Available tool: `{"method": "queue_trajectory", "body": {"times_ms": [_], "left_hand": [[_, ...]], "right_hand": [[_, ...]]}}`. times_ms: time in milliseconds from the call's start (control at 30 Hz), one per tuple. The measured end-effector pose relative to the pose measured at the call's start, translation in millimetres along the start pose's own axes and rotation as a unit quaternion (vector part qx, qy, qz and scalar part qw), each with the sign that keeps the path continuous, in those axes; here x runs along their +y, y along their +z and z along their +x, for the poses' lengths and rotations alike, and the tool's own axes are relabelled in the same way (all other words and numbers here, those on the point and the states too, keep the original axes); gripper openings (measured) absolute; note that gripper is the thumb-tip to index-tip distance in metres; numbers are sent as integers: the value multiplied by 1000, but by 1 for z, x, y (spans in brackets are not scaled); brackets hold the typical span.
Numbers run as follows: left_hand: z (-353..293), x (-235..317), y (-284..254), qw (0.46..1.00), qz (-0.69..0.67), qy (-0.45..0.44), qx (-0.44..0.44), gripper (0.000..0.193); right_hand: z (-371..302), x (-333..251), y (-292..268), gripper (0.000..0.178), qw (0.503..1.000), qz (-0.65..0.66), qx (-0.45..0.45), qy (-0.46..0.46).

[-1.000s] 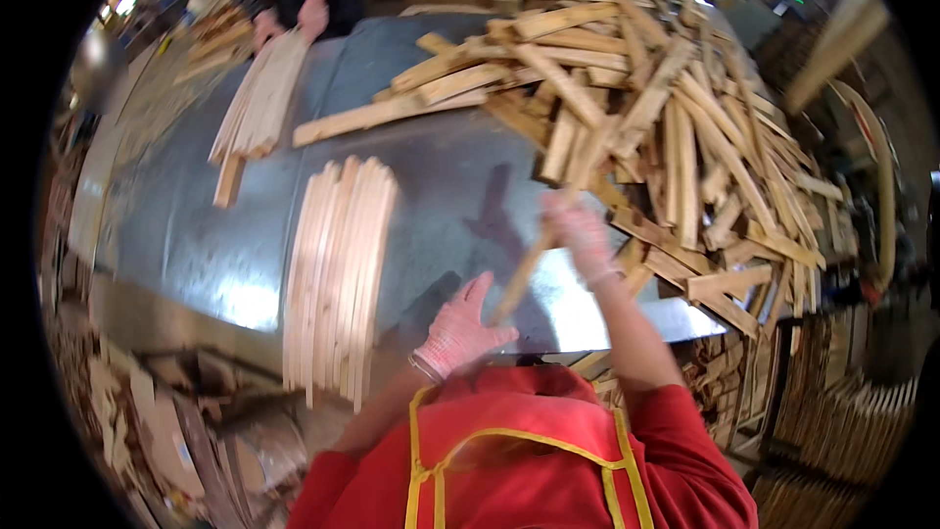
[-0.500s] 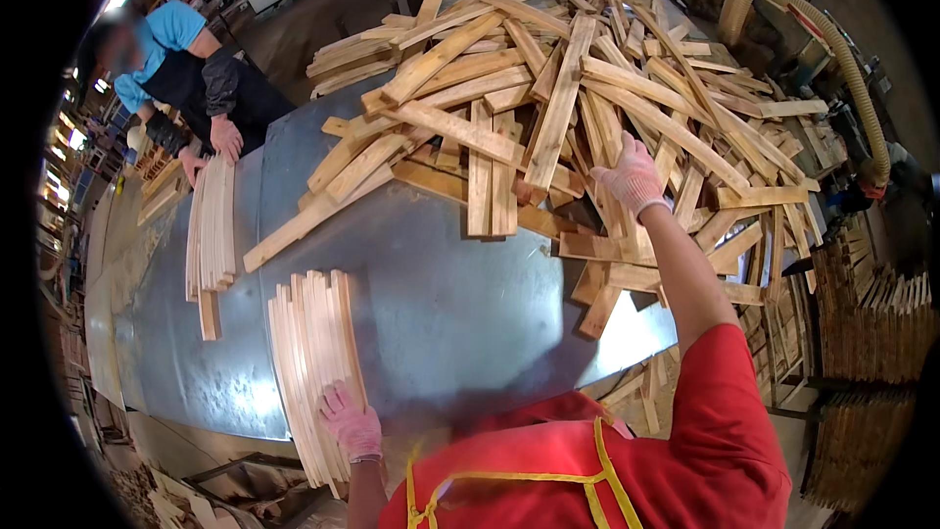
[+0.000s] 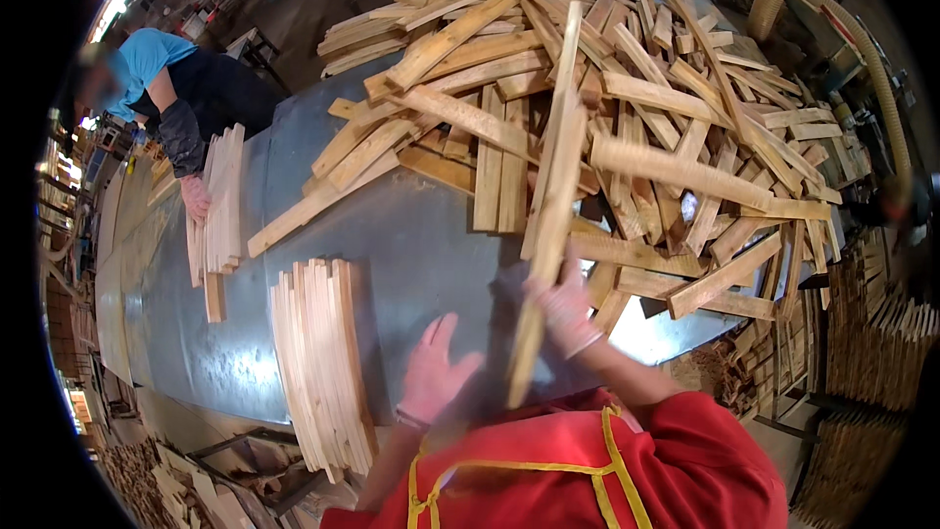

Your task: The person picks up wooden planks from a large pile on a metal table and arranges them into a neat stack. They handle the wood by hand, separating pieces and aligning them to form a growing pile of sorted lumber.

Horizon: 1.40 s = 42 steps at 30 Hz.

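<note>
My right hand [image 3: 565, 311], in a pinkish glove, is closed around a wooden slat [image 3: 551, 245] that stands slanted over the near edge of a loose heap of slats [image 3: 666, 176]. The held slat is smeared by motion. Nothing is in my left hand [image 3: 438, 372], which hovers over the metal table [image 3: 411, 274] with thumb and fingers apart. Just left of it, a row of pale slats [image 3: 318, 362] lies side by side, reaching over the table's near edge.
Across the table at the left, a person in a blue shirt [image 3: 162, 59] has a gloved hand [image 3: 195, 198] on another row of slats [image 3: 227, 196]. A ribbed hose [image 3: 876, 78] hangs at the right, above stacked wood [image 3: 867, 333].
My right hand has drawn back from the heap toward me with a slat. My left hand has left the pale row and moved right. The other person bends lower.
</note>
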<state>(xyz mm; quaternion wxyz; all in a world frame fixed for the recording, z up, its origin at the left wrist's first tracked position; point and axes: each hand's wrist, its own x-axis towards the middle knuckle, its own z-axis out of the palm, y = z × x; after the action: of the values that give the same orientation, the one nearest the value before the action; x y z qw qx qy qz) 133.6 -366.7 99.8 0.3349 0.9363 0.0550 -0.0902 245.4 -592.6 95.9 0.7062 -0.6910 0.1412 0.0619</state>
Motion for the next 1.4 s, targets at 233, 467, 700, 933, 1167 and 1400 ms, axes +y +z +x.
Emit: {"method": "queue_trajectory", "body": {"times_ms": [233,467,700,933,1167,1400], "left_hand": [[3,-63,27,949,-206,-237,29,52],[-43,-154,-8,951,133,-222,168,75],[-62,-127,-9,889,407,-200,67,84],[-20,-110,-36,913,328,-187,153,83],[81,78,31,977,90,186,43,84],[80,97,140,931,281,210,-100,71]], "right_hand": [[-108,38,73,79,878,-296,-376,34],[-66,58,-18,70,985,-94,-131,55],[60,37,-159,86,947,119,294,-52],[98,44,-183,48,905,269,319,79],[60,24,-209,76,907,92,409,-50],[131,-27,-229,103,842,-272,464,-36]]}}
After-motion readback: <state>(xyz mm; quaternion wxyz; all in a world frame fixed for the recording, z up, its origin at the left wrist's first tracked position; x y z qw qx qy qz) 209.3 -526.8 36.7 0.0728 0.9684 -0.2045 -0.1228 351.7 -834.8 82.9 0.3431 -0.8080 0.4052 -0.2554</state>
